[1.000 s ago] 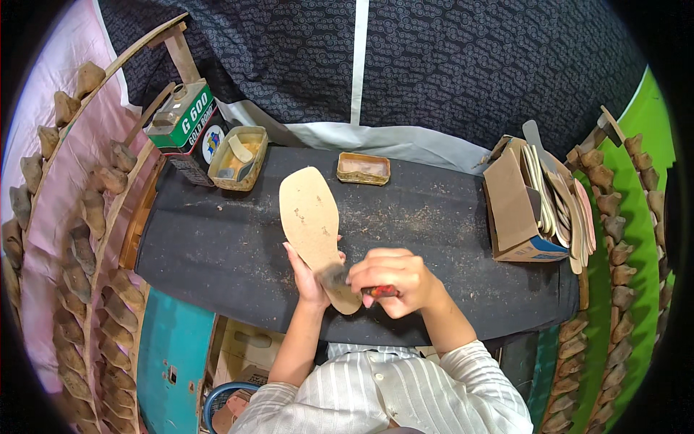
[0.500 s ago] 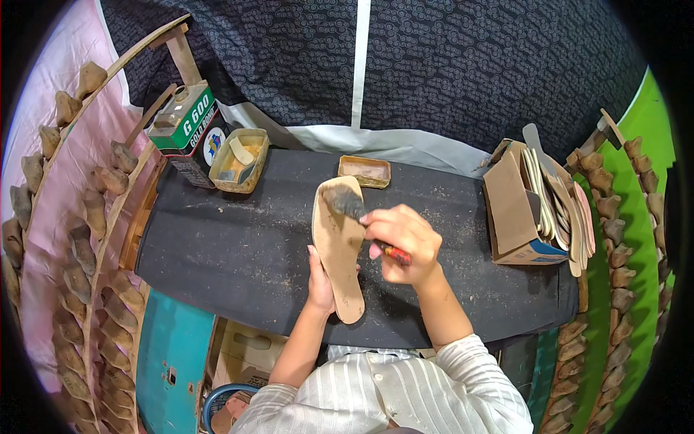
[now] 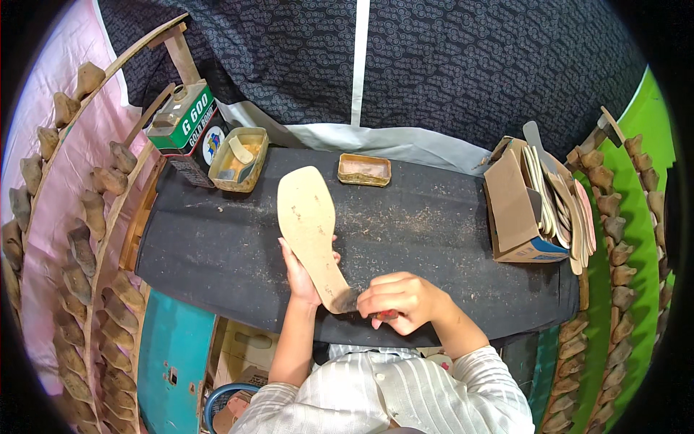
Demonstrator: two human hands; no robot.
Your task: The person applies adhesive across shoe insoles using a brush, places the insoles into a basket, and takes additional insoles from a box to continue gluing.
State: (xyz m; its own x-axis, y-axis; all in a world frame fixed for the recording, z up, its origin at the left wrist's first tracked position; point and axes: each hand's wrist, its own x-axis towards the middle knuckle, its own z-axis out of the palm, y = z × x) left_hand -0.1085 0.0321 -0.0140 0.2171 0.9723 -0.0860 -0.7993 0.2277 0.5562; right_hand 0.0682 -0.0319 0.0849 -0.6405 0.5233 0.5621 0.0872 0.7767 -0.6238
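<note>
A pale tan insole (image 3: 307,213), shaped like a shoe sole with a few dark specks on it, is held up over the dark cloth. My left hand (image 3: 298,275) grips it around its narrow middle, thumb on the left edge and fingertips showing at the right edge. Closed around a brush with a red handle, my right hand (image 3: 399,300) is at the insole's heel end. The dark bristles of the brush (image 3: 345,301) touch that heel end. Most of the brush handle is hidden by my fingers.
Bits of debris lie on the black-covered table (image 3: 434,289). A shallow tray (image 3: 363,170), a tub with scrapers (image 3: 238,160) and a green-and-black can (image 3: 184,130) stand along the back. A cardboard box (image 3: 510,206) of sole pieces sits right. Racks of wooden lasts (image 3: 82,244) flank both sides.
The insole has shifted left and slightly up, leaning further left. My right hand has brought the brush down from the wide toe end to the heel end.
</note>
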